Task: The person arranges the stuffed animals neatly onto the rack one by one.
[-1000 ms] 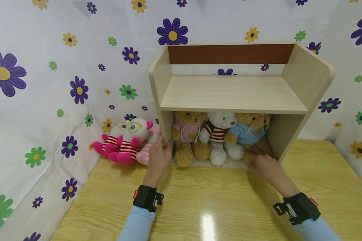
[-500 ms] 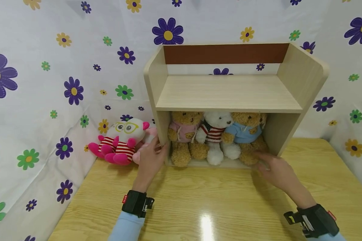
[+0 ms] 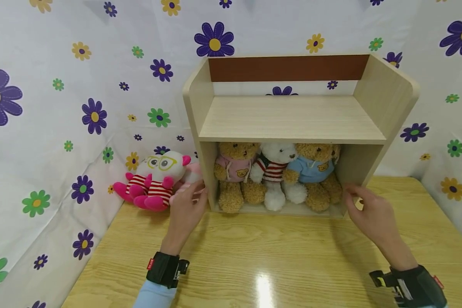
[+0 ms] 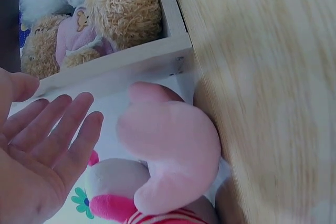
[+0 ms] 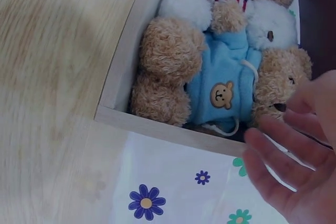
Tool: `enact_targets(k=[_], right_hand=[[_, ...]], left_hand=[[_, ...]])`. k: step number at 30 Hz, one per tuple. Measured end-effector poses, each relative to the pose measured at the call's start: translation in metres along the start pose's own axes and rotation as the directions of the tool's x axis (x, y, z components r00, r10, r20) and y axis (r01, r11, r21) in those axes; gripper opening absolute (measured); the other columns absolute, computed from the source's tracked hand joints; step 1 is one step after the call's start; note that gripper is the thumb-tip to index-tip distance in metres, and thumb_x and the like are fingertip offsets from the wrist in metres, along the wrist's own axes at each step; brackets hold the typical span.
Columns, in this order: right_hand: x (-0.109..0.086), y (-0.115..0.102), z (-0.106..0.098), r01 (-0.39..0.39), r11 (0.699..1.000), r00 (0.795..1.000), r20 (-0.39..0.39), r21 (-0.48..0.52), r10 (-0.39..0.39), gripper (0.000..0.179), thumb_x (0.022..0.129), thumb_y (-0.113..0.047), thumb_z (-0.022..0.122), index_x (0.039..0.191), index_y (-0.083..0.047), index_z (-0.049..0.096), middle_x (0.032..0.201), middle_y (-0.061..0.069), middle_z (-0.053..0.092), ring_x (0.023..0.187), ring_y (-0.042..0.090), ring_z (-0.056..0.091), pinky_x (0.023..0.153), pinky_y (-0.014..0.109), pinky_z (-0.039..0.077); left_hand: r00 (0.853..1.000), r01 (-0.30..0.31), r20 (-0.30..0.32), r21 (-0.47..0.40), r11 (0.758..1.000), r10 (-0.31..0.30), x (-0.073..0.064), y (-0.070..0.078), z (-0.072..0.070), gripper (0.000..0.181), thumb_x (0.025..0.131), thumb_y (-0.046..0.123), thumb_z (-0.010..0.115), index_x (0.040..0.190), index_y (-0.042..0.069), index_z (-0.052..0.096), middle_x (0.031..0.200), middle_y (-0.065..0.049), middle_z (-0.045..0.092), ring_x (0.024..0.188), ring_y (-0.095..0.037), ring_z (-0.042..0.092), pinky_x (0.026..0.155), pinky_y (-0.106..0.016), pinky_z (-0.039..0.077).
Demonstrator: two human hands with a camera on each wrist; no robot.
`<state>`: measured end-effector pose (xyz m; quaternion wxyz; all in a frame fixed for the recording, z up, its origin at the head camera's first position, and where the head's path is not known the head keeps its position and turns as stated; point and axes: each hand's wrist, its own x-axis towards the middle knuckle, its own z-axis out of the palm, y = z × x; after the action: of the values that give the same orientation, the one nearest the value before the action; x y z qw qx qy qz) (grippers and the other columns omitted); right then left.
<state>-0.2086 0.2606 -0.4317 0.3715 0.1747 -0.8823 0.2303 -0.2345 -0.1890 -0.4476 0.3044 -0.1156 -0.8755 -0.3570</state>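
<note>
Three teddy bears sit side by side in the lower bay of a pale wooden shelf (image 3: pixel 292 119): a brown bear in a pink hoodie (image 3: pixel 236 169), a white bear in a striped top (image 3: pixel 275 171) and a brown bear in a blue hoodie (image 3: pixel 312 172). My left hand (image 3: pixel 185 209) is at the shelf's left side, fingers loosely extended and holding nothing, over a smooth pink plush toy (image 4: pixel 173 140). At the right side panel's front lower edge, my right hand (image 3: pixel 375 214) has its fingers slightly bent, with nothing in them; the blue-hoodie bear is nearest.
A plush toy with yellow glasses and pink striped clothes (image 3: pixel 158 179) leans against the flowered backdrop (image 3: pixel 169 34) left of the shelf. The shelf stands towards the back of a light wooden table (image 3: pixel 231 256).
My right hand has moved away from the blue-hoodie bear's feet, rightward to the shelf's right panel. The left hand has drawn slightly back towards me. The view has shifted a little.
</note>
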Motion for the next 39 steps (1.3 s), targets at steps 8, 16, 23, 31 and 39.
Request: enact_targets(k=[8,16,23,31,39], right_hand=[[0.003,0.005,0.000,-0.075,0.996,0.979,-0.186,0.056,0.084,0.017,0.086,-0.001,0.070,0.101,0.006,0.071,0.084,0.019,0.075,0.068,0.028,0.069,0.068,0.002,0.042],[0.004,0.011,0.000,-0.175,0.977,0.931,-0.301,0.124,0.205,0.026,0.089,-0.009,0.069,0.104,0.012,0.066,0.087,0.028,0.071,0.086,-0.033,0.044,0.074,-0.006,0.033],[0.011,0.012,0.007,-0.205,0.961,0.914,-0.314,0.184,0.255,0.035,0.087,-0.008,0.072,0.115,0.011,0.064,0.093,0.030,0.070,0.086,-0.032,0.047,0.072,-0.007,0.035],[0.017,0.015,0.012,-0.229,0.953,0.905,-0.316,0.200,0.284,0.036,0.089,-0.007,0.070,0.120,0.010,0.065,0.101,0.034,0.071,0.086,-0.033,0.047,0.072,-0.008,0.036],[0.017,0.015,0.017,-0.279,0.944,0.894,-0.313,0.175,0.322,0.026,0.090,-0.007,0.068,0.109,0.011,0.066,0.098,0.031,0.073,0.072,0.008,0.069,0.069,-0.008,0.034]], left_hand=[[1.000,0.010,0.000,0.039,0.999,-0.010,-0.007,-0.004,-0.014,0.018,0.094,0.011,0.072,0.111,0.006,0.075,0.105,-0.012,0.078,0.086,-0.027,0.078,0.070,-0.042,0.064],[0.995,0.099,-0.040,0.074,0.992,-0.097,-0.009,-0.008,-0.033,0.024,0.094,0.014,0.072,0.117,0.004,0.075,0.106,-0.013,0.079,0.083,-0.028,0.078,0.071,-0.045,0.063],[0.981,0.103,-0.174,0.101,0.990,-0.084,-0.002,-0.017,-0.050,0.024,0.095,0.015,0.071,0.116,0.004,0.075,0.098,-0.013,0.079,0.079,-0.027,0.076,0.068,-0.006,0.047],[0.964,0.167,-0.235,0.166,0.972,-0.125,0.009,-0.032,-0.072,0.030,0.096,0.014,0.069,0.123,0.002,0.071,0.111,-0.017,0.077,0.094,-0.033,0.074,0.076,-0.027,0.056],[0.962,0.271,-0.090,0.225,0.936,-0.257,0.010,-0.048,-0.087,0.038,0.099,0.012,0.062,0.135,-0.002,0.063,0.125,-0.026,0.070,0.114,-0.043,0.067,0.098,-0.056,0.054]])
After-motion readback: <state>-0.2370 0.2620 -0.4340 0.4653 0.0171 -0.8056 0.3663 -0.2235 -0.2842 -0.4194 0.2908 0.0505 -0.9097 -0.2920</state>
